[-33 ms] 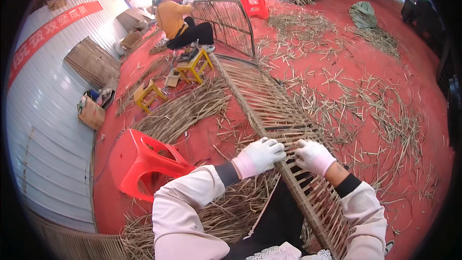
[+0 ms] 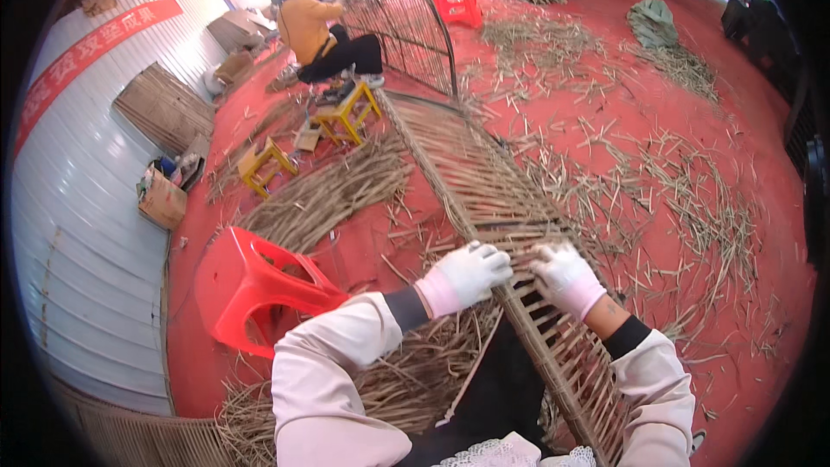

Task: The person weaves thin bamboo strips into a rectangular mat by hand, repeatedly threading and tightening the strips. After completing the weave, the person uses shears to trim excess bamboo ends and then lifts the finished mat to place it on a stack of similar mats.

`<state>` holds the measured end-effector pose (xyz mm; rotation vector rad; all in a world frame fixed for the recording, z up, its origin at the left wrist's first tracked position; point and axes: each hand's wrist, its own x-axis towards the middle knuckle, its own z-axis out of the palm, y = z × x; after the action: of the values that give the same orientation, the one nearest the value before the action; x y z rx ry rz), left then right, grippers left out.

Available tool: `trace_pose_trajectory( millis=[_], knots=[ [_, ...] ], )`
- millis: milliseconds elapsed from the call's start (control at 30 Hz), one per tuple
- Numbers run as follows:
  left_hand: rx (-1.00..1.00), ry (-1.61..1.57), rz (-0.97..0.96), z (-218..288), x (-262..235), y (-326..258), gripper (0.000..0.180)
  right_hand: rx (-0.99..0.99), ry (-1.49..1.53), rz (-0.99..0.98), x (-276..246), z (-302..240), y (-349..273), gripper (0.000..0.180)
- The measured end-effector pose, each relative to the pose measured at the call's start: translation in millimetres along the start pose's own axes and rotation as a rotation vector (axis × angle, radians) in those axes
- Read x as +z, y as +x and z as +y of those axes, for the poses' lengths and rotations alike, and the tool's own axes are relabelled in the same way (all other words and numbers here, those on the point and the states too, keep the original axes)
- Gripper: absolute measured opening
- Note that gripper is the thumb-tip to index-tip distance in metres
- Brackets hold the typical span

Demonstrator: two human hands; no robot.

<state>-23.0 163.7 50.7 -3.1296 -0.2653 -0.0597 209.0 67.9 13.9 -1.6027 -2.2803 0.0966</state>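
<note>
A long woven panel of brown dried strips on a frame slants away from my body, its near end over my lap. My left hand, in a white glove with a pink cuff, is closed over the panel's left rail. Close beside it, my right hand wears the same kind of glove. Its fingers are curled and pinched at the strips between the rails, slightly blurred. Their tips are partly hidden. Gaps show between the strips just below both hands.
A red plastic stool lies tipped at my left. Bundled dried strips and yellow stools are farther off. A person in yellow sits by another framed panel. Loose strips litter the red floor on the right.
The whole view has shifted slightly. My right fingers have moved a little at the strips, while my left hand keeps its place on the rail.
</note>
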Motion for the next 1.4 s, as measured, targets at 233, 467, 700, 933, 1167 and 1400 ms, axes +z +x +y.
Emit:
trace_pose_trajectory(
  millis=[233, 467, 700, 933, 1167, 1400],
  knots=[
    [-0.110, -0.225, 0.105, 6.9, 6.7, -5.1, 0.051, 0.193, 0.324, 0.101, -15.9, -39.3, -15.9, 0.039],
    [-0.081, -0.134, 0.319, 13.3, 16.1, -10.7, 0.034, -0.006, 0.187, 0.115, -3.2, -96.3, -6.2, 0.020],
    [0.071, -0.144, 0.472, 12.4, 35.9, -19.1, 0.057, 0.028, 0.082, 0.134, -11.2, -77.1, -42.8, 0.015],
    [0.229, -0.085, 0.433, 15.0, 45.0, -8.7, 0.058, 0.087, 0.357, 0.033, 20.1, 0.4, -63.2, 0.026],
    [0.109, 0.007, 0.221, 35.6, 24.7, -19.6, 0.057, 0.024, 0.039, -0.022, 2.0, -16.8, -51.3, 0.019],
    [0.063, 0.060, 0.068, 49.5, 21.2, -12.1, 0.041, 0.459, 0.445, -0.035, -20.6, -71.3, -61.1, 0.035]
  ],
)
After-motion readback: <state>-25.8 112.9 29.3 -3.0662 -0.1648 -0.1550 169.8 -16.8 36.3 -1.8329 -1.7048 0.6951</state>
